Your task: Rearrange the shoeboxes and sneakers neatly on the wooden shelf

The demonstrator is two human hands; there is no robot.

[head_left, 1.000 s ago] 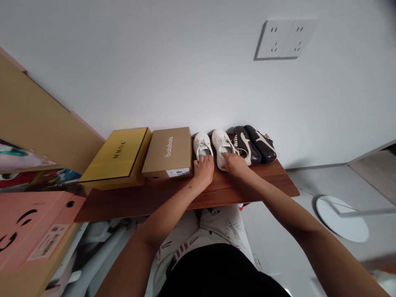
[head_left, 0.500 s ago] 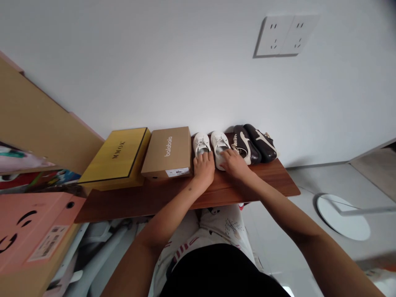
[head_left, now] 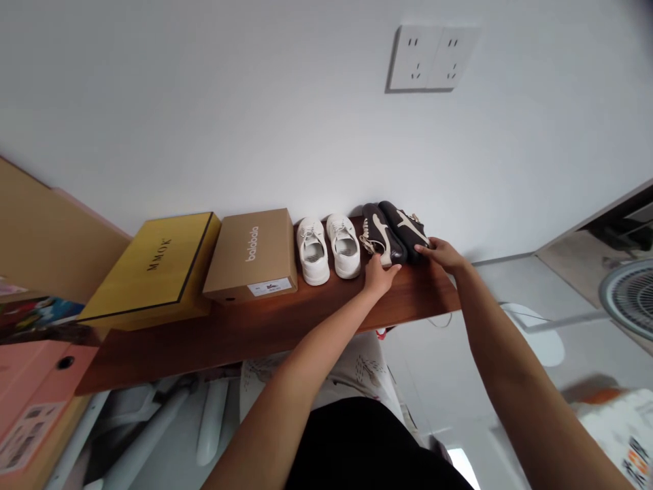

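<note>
Two dark brown sneakers with cream stripes lie on their sides, pressed together, at the right end of a reddish-brown wooden shelf [head_left: 316, 306]. My left hand [head_left: 380, 275] holds the heel end of the left dark sneaker [head_left: 381, 231], its thumb pointing right. From the right, my right hand [head_left: 443, 254] grips the heel end of the other dark sneaker [head_left: 403, 224], and its fingertips are partly hidden. To the left stand two white sneakers [head_left: 313, 252], upright side by side with toes towards the wall.
A brown shoebox [head_left: 249, 252] and a yellow box [head_left: 153, 265] sit further left on the shelf. At the lower left is a pink box [head_left: 41, 388]. A wall socket plate [head_left: 433, 58] is above, and a fan [head_left: 630, 296] stands at the right.
Both hands have left the white sneakers and moved right onto the dark pair. The view has shifted to the right.
</note>
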